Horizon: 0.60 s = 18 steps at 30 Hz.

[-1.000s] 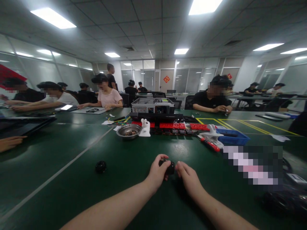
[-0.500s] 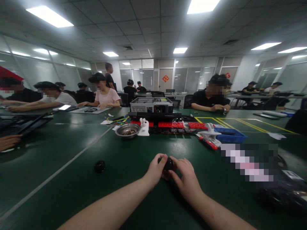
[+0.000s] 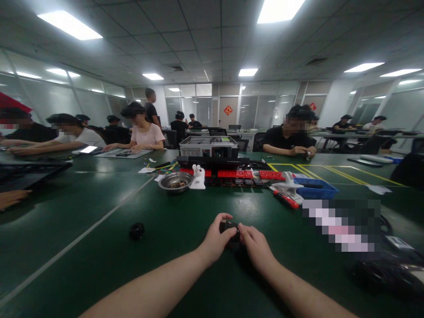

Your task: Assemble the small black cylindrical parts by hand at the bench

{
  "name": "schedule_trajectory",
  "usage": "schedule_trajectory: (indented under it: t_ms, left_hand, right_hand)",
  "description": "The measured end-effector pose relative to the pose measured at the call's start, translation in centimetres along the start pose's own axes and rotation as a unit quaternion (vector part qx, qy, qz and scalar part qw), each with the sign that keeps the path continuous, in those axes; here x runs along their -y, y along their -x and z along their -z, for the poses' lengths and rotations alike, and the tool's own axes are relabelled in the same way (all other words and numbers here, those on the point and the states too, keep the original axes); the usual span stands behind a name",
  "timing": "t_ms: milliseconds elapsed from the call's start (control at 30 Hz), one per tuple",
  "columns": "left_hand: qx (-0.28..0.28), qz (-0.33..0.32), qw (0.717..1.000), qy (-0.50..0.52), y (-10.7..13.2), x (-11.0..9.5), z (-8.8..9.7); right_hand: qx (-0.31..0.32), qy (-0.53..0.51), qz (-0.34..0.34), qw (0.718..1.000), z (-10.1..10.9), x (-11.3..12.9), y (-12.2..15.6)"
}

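Observation:
Both my hands meet over the green table (image 3: 99, 247) just ahead of me. My left hand (image 3: 217, 240) curls its thumb and fingers round a small black part (image 3: 228, 228). My right hand (image 3: 253, 245) pinches the same black part from the right, its fingers pressed together. Most of the part is hidden between my fingers. A second small black round part (image 3: 137, 231) lies alone on the table to my left, apart from both hands.
Further back stand a steel bowl (image 3: 175, 180), a white holder (image 3: 198, 177), red and black keyboard parts (image 3: 245, 175), an open computer case (image 3: 209, 147), a red-handled screwdriver (image 3: 284, 199) and a blue tray (image 3: 316, 189). Several people sit around the tables. Dark gear (image 3: 391, 269) lies at right.
My right hand, apart from the black part a second ago, has closed in on it and now pinches it together with my left hand. The view shifted slightly.

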<state>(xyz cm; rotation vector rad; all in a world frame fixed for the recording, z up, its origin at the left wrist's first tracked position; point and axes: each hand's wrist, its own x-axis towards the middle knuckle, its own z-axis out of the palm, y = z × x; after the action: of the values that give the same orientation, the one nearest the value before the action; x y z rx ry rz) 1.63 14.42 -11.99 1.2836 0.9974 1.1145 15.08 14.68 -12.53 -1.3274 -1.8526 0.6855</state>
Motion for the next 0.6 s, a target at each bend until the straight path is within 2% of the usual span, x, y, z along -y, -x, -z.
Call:
schedule_trajectory:
  t_ms: [133,233,367,500,600]
  left_hand:
    - [0.006,-0.027,0.999,-0.021,0.15,0.23,0.14]
    - [-0.011,-0.026,0.999,-0.018,0.16,0.41,0.25]
    - [0.004,-0.012,1.000,0.018,-0.02,0.36,0.29]
    - [0.004,0.039,0.998,0.056,-0.50,0.30,0.20]
    - [-0.009,0.054,0.997,0.053,-0.75,0.33,0.20]
  right_hand:
    - [-0.008,-0.039,-0.018,0.999,0.02,-0.01,0.12]
    - [-0.020,-0.020,-0.001,1.000,-0.02,-0.07,0.27]
    - [-0.034,0.008,0.060,0.998,0.27,0.11,0.50]
    - [-0.041,0.035,0.153,0.987,0.75,0.56,0.77]
    - [-0.040,0.027,0.158,0.986,0.74,0.69,0.85]
